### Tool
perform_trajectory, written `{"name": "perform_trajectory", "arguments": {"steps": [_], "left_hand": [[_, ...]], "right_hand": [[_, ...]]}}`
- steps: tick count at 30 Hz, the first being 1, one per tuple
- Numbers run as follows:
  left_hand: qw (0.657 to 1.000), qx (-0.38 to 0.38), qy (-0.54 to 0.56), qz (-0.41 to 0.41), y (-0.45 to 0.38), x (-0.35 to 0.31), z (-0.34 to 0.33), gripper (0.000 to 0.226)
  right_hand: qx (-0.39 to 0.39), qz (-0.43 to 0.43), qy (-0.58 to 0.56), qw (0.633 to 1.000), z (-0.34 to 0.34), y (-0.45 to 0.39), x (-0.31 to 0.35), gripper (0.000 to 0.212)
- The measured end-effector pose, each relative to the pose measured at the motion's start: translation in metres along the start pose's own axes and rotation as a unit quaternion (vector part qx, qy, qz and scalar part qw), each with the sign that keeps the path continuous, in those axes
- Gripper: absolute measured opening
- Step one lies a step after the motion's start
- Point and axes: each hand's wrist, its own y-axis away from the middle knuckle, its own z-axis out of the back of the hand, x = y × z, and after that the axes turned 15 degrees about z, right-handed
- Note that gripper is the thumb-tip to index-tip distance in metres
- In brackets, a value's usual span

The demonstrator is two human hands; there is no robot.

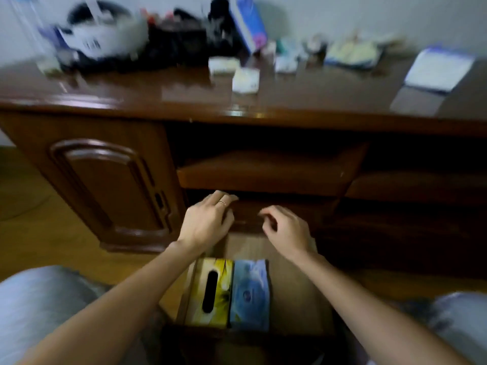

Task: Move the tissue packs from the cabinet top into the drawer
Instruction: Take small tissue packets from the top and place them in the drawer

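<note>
drawer [295,285] right half free, boxes [229,293] fill left (blurred)

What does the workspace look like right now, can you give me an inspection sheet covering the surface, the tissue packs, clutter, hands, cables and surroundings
Surface: glossy brown cabinet top, image blurred by motion.
Job's things: yellow tissue box and blue tissue pack lie side by side in the open drawer; small white pack and another pale pack on the cabinet top.
Clutter: white round appliance, dark objects, leaning blue box, yellowish packet, white pad.
Hands: left hand and right hand over the drawer's far end, fingers loosely curled, holding nothing.
Cables: nothing seen.
Surroundings: wooden floor, closed cabinet door, pale wall.
</note>
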Motion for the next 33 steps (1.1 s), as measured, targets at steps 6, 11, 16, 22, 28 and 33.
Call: {"name": "perform_trajectory", "arguments": {"steps": [6,11,16,22,28,33], "left_hand": [[0.969,-0.235,0.036,-0.073,-0.114,-0.051,0.105,0.026],[0.988,-0.148,0.041,0.028,-0.190,-0.062,0.118,0.058],[0.993,0.042,-0.035,0.105,-0.256,-0.065,0.096,0.108],[0.981,0.088,-0.072,0.156,-0.302,-0.045,0.072,0.109],[0.982,-0.006,-0.135,0.133,-0.320,-0.042,0.061,0.110],[0.983,0.060,-0.054,0.164,-0.329,-0.036,0.053,0.110]], "right_hand": [[-0.192,0.133,0.134,0.963,0.123,-0.116,0.018,0.018],[-0.045,0.020,0.168,0.985,0.158,-0.188,-0.001,0.043],[0.003,0.003,0.180,0.984,0.164,-0.222,-0.025,0.040],[0.008,-0.017,0.158,0.987,0.162,-0.279,-0.059,0.064],[0.123,-0.070,0.125,0.982,0.130,-0.356,-0.087,0.064],[0.097,-0.021,0.095,0.991,0.113,-0.365,-0.097,0.018]]}}
